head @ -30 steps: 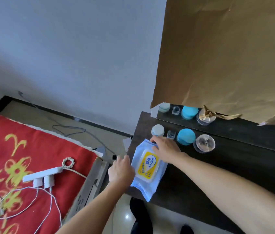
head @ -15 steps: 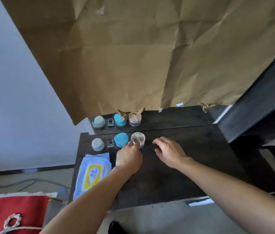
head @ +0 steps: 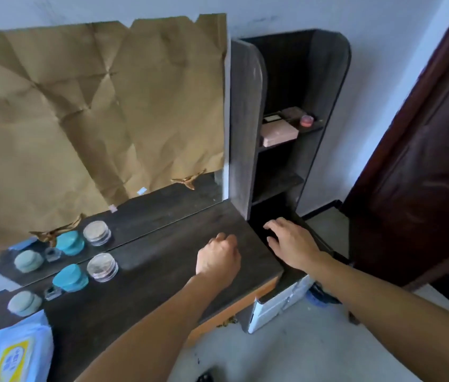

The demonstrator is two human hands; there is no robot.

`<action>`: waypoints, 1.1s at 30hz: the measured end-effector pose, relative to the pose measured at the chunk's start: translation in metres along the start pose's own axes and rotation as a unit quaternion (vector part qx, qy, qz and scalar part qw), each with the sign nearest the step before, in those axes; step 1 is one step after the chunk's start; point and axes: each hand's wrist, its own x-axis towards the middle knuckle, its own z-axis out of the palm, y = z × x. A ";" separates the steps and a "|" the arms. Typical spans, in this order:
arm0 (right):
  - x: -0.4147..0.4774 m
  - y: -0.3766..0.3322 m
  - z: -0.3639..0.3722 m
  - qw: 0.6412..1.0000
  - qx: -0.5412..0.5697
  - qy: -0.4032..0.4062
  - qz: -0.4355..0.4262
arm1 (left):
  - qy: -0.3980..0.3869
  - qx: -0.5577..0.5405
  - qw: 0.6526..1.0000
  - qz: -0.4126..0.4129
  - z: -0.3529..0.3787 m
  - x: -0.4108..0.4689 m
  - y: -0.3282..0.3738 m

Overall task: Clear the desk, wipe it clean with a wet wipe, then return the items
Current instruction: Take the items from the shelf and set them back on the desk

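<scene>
wipe pack (head: 16, 351): front-left corner of desk (head: 149, 271); soft, light, slick film; likely best pinched by its long edges
pale jar (head: 24, 302), teal jar (head: 70, 277): back-left row; rigid, light; grip round lid
clear jar (head: 102, 266): right end of row; hard, probably slippery; grip sidewall
left hand (head: 218, 257): over desk's right part; fingers curled, palm hidden; cannot tell if holding anything
right hand (head: 292, 244): fingers spread, empty; over low side shelf (head: 257, 213)

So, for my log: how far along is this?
Nothing looks done: pale jar, blue jar, clear case and wipe pack sit on the desk. In hand: left hand over its right end, right hand at the side shelf, nothing visibly held. Clearing, wiping, returning remain.
</scene>
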 end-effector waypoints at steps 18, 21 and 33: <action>0.139 0.180 -0.103 0.991 -0.003 0.117 0.066 | 0.156 0.060 0.969 0.184 -0.026 0.265 0.133; 0.166 0.197 -0.115 0.989 0.013 0.141 0.038 | 0.124 0.114 0.976 0.137 -0.024 0.294 0.137; 0.270 0.234 -0.106 0.991 0.054 0.095 -0.072 | 0.061 0.209 0.976 0.007 -0.009 0.323 0.134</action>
